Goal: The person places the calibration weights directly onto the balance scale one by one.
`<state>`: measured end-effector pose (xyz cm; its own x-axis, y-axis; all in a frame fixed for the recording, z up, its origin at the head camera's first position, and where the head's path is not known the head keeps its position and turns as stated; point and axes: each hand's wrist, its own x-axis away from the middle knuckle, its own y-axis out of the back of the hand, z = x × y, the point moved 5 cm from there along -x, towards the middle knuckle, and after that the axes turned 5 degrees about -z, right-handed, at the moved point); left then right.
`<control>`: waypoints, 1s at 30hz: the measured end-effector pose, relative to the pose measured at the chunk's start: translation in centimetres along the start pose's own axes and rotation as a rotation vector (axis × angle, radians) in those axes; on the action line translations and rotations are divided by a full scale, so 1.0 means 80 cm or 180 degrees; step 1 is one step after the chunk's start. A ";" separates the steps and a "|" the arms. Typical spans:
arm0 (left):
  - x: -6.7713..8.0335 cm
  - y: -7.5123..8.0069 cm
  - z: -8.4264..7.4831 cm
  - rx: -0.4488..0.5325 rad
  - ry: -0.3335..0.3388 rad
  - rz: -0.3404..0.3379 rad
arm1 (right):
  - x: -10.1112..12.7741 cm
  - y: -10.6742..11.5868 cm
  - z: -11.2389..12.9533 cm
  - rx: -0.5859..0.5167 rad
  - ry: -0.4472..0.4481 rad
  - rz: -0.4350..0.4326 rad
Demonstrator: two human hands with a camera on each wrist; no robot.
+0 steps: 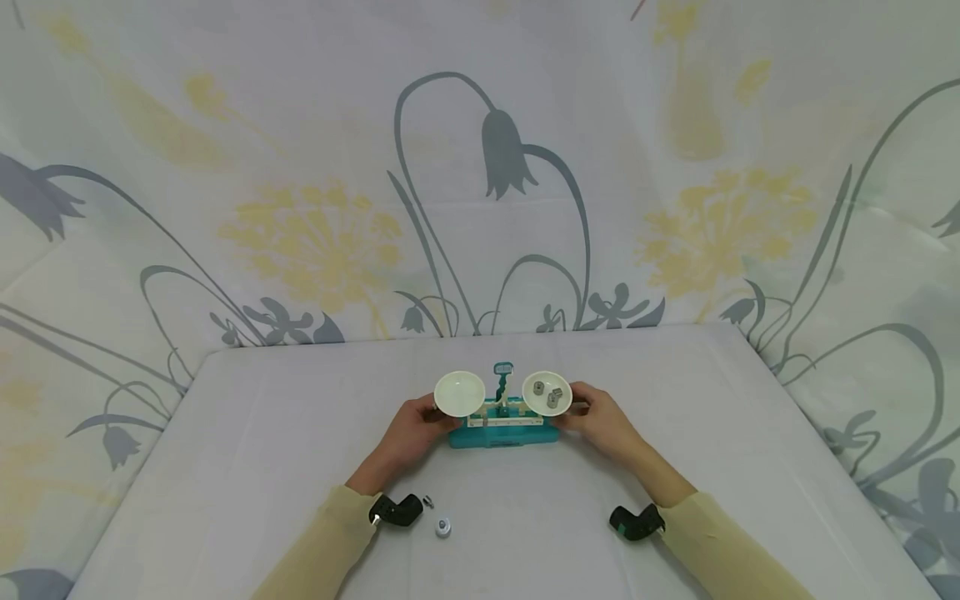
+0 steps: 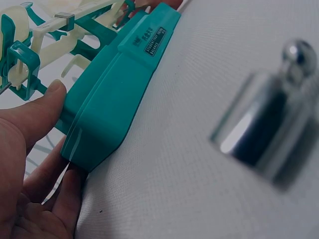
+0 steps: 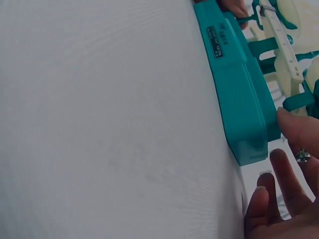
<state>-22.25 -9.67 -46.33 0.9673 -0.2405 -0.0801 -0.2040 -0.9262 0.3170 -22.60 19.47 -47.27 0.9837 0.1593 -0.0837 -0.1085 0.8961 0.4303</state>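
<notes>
Looking down from the head view: balance scale [image 1: 504,421] sat near the middle of the table [image 1: 247,433], long axis running left to right, square across the body. Left hand [image 1: 411,433] clasped the left end of the teal base, right hand [image 1: 603,421] the right end, both equally near, 1 at each short end. Left pan [image 1: 459,392] lay bare; right pan [image 1: 547,393] carried 3 small metal weights [image 1: 548,393]. Nearer the body, by the left wrist, lay a small metal piece [image 1: 428,502] and a round white-and-silver item [image 1: 443,527], well apart from the scale.

Seen from the left wrist: thumb [image 2: 42,107] pressed on the top edge of the teal base [image 2: 112,94], fingers [image 2: 65,204] curled beneath its end, so a pinch on the base. Beam and cream arms [image 2: 60,37] showed above. Blurred chrome weight [image 2: 269,122] loomed close to the lens, standing on the cloth well clear of the base; its true size could not be told.

Seen from the right wrist: teal base [image 3: 239,94] ran away from the hand along its length, label on the side. Thumb or forefinger [image 3: 294,127] lay on the upper edge, other fingers [image 3: 279,174], 1 with a ring, at the end and under it, lightly curled. Pans out of sight here.
</notes>
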 end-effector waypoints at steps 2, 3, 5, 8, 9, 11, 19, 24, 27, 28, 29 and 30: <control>-0.004 -0.002 0.014 -0.0004 0.0009 -0.0010 | 0.001 -0.001 -0.001 -0.0105 -0.0033 0.0007; -0.007 -0.003 0.021 -0.0009 0.0001 -0.0015 | 0.000 -0.002 -0.008 -0.0151 -0.0035 0.0009; -0.010 -0.005 0.031 0.0031 -0.0013 -0.0017 | 0.001 -0.003 -0.008 -0.0202 -0.0018 0.0030; -0.011 -0.005 0.033 0.0035 -0.0051 0.0001 | 0.001 -0.005 -0.007 -0.0198 0.0001 0.0039; -0.011 -0.005 0.033 0.0037 -0.0061 0.0004 | 0.001 -0.005 -0.007 -0.0187 0.0006 0.0041; -0.011 -0.005 0.033 0.0048 -0.0064 0.0011 | 0.000 -0.005 -0.008 -0.0160 0.0005 0.0052; -0.009 -0.002 0.031 0.0043 0.0052 0.0010 | -0.004 -0.009 -0.010 -0.0123 -0.0090 0.0080; -0.007 0.005 0.026 0.0037 0.0107 0.0035 | -0.002 -0.009 -0.010 -0.0153 -0.0099 0.0141; -0.005 0.013 0.021 0.0040 0.0132 -0.0020 | -0.003 -0.008 -0.011 -0.0167 -0.0074 0.0185; -0.004 0.017 0.020 0.0057 0.0140 -0.0030 | -0.003 -0.007 -0.012 -0.0174 -0.0067 0.0192; -0.003 0.021 0.018 0.0069 0.0138 -0.0041 | -0.003 -0.007 -0.012 -0.0197 -0.0064 0.0202; -0.001 0.025 0.018 0.0079 0.0157 -0.0056 | -0.003 -0.006 -0.012 -0.0217 -0.0059 0.0196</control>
<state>-22.95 -11.90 -47.02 0.9770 -0.2099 -0.0385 -0.1898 -0.9373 0.2924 -22.94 19.41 -48.34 0.9773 0.2079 -0.0419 -0.1779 0.9111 0.3718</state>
